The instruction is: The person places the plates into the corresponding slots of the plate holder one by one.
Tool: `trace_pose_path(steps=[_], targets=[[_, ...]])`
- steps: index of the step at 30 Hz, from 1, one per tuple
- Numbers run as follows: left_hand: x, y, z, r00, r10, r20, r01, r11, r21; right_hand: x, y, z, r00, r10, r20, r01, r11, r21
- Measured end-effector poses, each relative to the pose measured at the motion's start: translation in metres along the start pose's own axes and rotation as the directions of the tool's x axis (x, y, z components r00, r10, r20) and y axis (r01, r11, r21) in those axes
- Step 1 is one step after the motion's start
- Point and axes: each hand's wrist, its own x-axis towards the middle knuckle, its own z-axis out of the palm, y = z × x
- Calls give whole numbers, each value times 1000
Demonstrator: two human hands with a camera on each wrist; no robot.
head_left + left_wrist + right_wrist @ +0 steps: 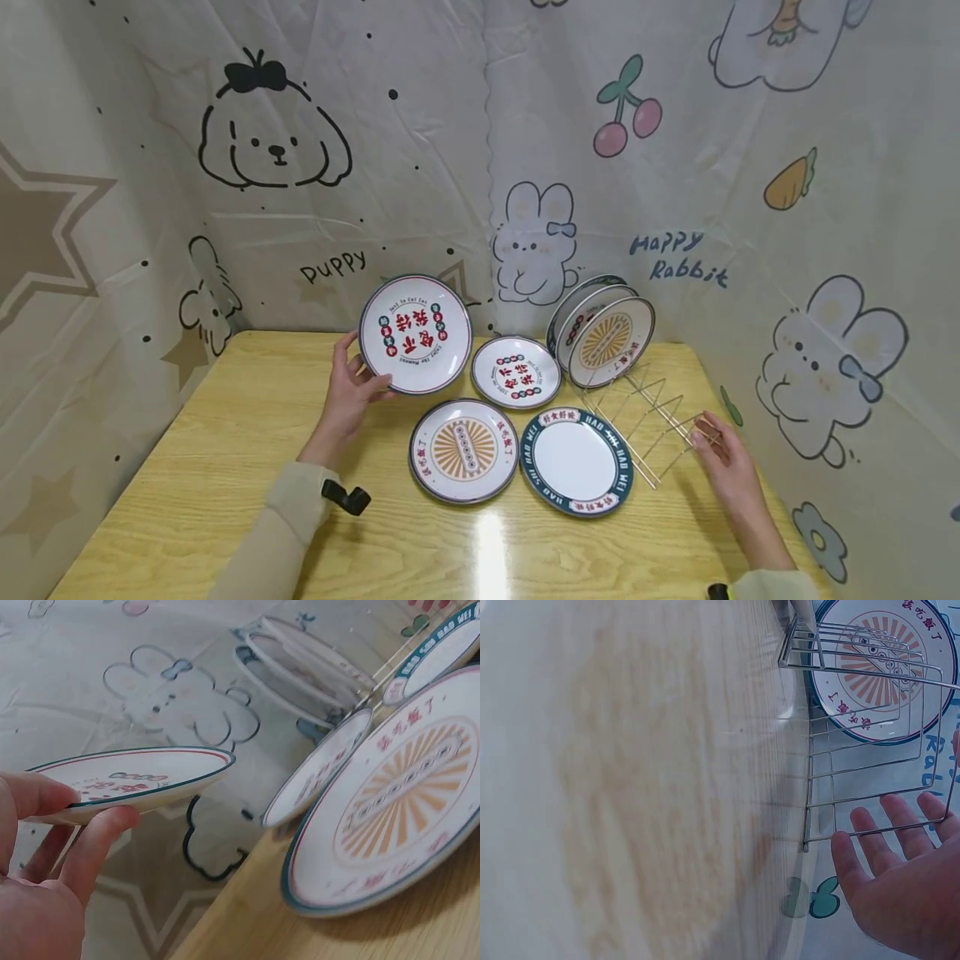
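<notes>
My left hand (351, 398) pinches the rim of a round white plate (416, 333) with red characters and a dark rim, raised above the table's back left. In the left wrist view the thumb lies on its upper face, with fingers beneath. At the right, the loosely extended fingers of my right hand (723, 458) touch the end wire of a metal wire plate rack (651, 410). Several plates stand upright at the rack's far end, the nearest being a sunburst plate (611, 343).
On the wooden table (247, 417) lie a smaller white plate (516, 372) with red characters, a sunburst plate (464, 451), and a green-rimmed plate (577, 461) beside the rack. A cartoon-printed cloth (420, 167) hangs behind and at both sides.
</notes>
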Motion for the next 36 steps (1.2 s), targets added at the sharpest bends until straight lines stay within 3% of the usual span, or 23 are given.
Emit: trace_pose_path(steps=[8,21,31,36], targets=[[-7,2,25,995,38,88,-38,999,-2,1,0,1,1000,-7,-4,7,1000,24],[-20,4,65,973,93,211,-91,996,-20,1,4,3,999,-40,-14,41,998,57],[-19,3,102,948,121,294,-111,993,-49,4,6,1,999,-35,-18,36,998,53],[-16,-2,121,945,107,309,-102,994,-32,3,6,1,999,-28,-16,28,998,50]])
